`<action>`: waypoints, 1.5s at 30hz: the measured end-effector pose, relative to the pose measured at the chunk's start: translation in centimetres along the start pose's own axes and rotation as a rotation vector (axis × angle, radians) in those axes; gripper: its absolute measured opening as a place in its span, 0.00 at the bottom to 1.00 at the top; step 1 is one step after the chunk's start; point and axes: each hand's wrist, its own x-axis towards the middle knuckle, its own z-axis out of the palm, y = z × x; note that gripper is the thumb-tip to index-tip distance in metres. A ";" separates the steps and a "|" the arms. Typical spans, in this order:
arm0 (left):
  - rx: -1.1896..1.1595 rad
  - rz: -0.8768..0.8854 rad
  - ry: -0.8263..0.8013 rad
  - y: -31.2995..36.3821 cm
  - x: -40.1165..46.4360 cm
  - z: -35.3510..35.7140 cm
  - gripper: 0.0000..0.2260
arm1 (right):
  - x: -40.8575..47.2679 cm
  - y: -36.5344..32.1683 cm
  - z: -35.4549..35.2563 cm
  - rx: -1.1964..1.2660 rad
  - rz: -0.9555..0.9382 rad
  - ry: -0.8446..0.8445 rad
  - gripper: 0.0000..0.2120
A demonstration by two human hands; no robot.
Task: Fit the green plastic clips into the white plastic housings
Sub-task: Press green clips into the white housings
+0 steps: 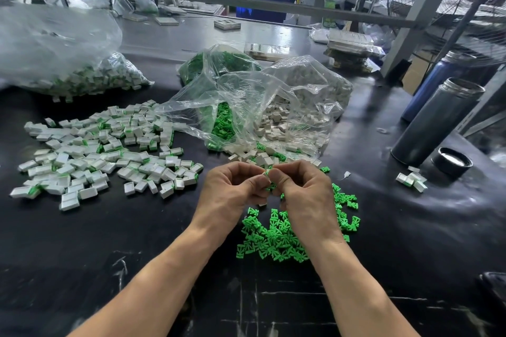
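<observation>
Both hands met above the black counter, fingertips pressed together around 1 small part. The left hand and right hand were closed in a pinch; a sliver of white housing with a trace of green showed between the fingertips. Which hand carried the clip and which the housing could not be told, as the fingers covered most of the part.

Loose green clips lay in a heap on the counter directly below and just right of the hands, partly hidden by the right wrist.

To the left, well apart from the hands, a wide scatter of assembled white housings lay flat on the counter, many showing a green edge.

Beyond the hands, an open clear bag spilled green clips on its left side and bare white housings on its right; a few of each lay at its mouth, near the fingertips. Behind it sat another bag of green clips. At far left, a large clear bag held white-and-green parts.

At right stood a grey flask with its lid off beside it, a blue flask behind. A small cluster of white-and-green pieces lay near the lid.
</observation>
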 end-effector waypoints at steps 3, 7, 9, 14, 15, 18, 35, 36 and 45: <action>0.095 0.048 -0.006 0.0 0.1 -0.3 0.03 | 0.2 0.0 -0.5 -0.018 0.020 -0.065 0.03; 0.180 0.108 0.007 0.3 0.5 -0.7 0.06 | 0.4 -0.1 -1.0 -0.055 0.013 -0.169 0.03; 0.164 0.108 0.015 0.4 0.6 -0.8 0.06 | 0.4 -0.1 -0.9 -0.093 -0.024 -0.178 0.04; 0.124 0.058 0.012 0.7 0.5 -1.0 0.04 | 0.2 -0.2 -0.7 -0.167 -0.102 -0.169 0.03; 0.124 0.048 0.004 0.8 0.6 -1.1 0.04 | 0.1 -0.3 -0.7 -0.185 -0.114 -0.174 0.04; 0.132 0.039 -0.003 0.9 0.6 -1.1 0.04 | 0.0 -0.4 -0.6 -0.231 -0.138 -0.182 0.05; 0.104 0.022 -0.018 1.2 0.2 -1.1 0.02 | -0.3 -0.8 -0.8 -0.107 -0.116 -0.162 0.07; 0.082 0.012 -0.017 1.2 0.3 -1.0 0.02 | -0.2 -0.8 -0.8 -0.058 -0.106 -0.152 0.08; -0.014 0.068 -0.011 1.2 0.3 -0.5 0.05 | 0.1 -0.5 -0.2 0.075 0.084 -0.101 0.22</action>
